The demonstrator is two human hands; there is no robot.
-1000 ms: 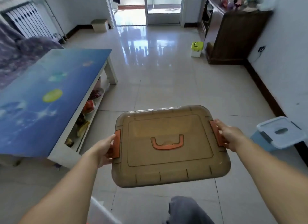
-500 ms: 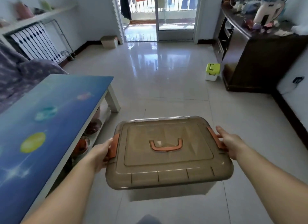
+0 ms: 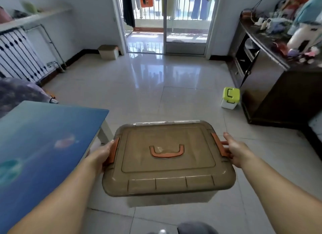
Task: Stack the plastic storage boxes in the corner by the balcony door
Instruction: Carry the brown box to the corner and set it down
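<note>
I hold a clear storage box with a smoky brown lid [image 3: 168,169] and orange latches in front of me, above the tiled floor. My left hand [image 3: 101,155] grips its left side at the orange latch. My right hand [image 3: 236,149] grips the right side at the other latch. A beige storage box [image 3: 108,52] stands on the floor in the far corner, left of the balcony door [image 3: 184,25]. A small white box with a green lid [image 3: 230,98] sits on the floor by the dark cabinet.
A blue-topped low table [image 3: 43,138] is close on my left, its corner near the box. A dark wooden cabinet [image 3: 278,87] with clutter lines the right wall. A radiator [image 3: 17,56] and a metal rack stand on the left wall. Open tiled floor [image 3: 156,87] stretches to the door.
I have moved forward with the box. The view has lifted, the balcony door and beige box have come nearer, and a blue-lidded box on the right has left the view.
</note>
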